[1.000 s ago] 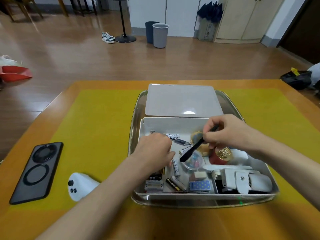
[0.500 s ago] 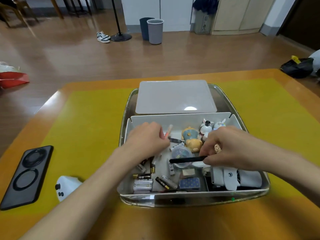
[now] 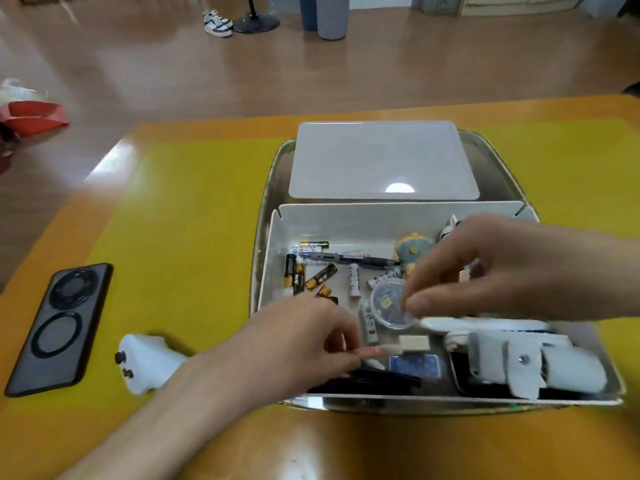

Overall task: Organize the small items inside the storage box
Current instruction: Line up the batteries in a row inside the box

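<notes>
— Storage box [image 3: 277,258] sits in a metal tray [image 3: 268,188] on a yellow mat [image 3: 190,209], wooden floor [image 3: 173,74] beyond?

— Yes, white, batteries [image 3: 320,277] scattered inside. Left hand [image 3: 304,341] pinches a pale stick [image 3: 381,350]; right hand [image 3: 485,268], blurred, seemingly pinches a round clear tub [image 3: 388,303].

Storage box [image 3: 273,258] sits in tray [image 3: 268,188], lid [image 3: 381,157] behind.

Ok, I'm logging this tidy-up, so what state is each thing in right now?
storage box: open, in the metal tray
lid: off, flat behind the box
batteries: loose, scattered
blue pen: lying flat
round clear case: pinched by right hand
left hand: holding a thin pink stick
phone: face down
</notes>
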### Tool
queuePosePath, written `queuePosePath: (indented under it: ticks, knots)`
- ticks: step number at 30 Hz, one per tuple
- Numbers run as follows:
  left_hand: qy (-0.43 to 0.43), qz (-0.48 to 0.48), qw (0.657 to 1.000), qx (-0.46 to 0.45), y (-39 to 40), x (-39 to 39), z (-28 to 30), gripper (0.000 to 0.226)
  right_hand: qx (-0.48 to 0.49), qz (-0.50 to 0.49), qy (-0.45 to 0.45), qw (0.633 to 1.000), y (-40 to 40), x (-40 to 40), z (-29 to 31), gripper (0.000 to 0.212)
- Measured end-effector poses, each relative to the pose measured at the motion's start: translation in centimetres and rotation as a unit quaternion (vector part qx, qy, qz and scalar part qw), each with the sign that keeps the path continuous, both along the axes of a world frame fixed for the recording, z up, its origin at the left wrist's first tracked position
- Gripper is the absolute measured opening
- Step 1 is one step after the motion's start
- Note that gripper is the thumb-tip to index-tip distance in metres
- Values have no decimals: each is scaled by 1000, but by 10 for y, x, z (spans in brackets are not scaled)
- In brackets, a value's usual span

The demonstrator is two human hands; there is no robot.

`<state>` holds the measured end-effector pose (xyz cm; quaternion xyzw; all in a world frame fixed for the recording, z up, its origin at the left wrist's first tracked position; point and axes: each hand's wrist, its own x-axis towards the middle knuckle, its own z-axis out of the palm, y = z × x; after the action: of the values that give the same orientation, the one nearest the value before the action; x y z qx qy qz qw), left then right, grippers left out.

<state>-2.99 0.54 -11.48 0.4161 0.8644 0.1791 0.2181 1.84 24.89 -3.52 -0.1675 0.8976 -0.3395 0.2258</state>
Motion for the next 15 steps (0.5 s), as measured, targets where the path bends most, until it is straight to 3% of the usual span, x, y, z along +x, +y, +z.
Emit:
queuePosePath:
  ticks: [2, 4, 8, 11, 15]
  knots:
    - [30, -27, 999, -5, -3, 4, -6, 23, -15, -72, 45, 996, 12, -25, 5, 27]
    - [42, -41, 998, -5, -6, 4, -8, 28, 32, -99, 95, 990, 11, -50, -9, 19]
    - [46, -65, 997, -21, -7, 6, -11, 30, 222, -55, 143, 963, -17, -74, -54, 13]
    - [26, -66, 997, -23, -5, 5, -10, 31, 347, -16, 207, 914, -33, -78, -80, 15]
    - [33, -69, 997, -24, -4, 3, -4, 28, 378, -17, 226, 898, -45, -81, -86, 12]
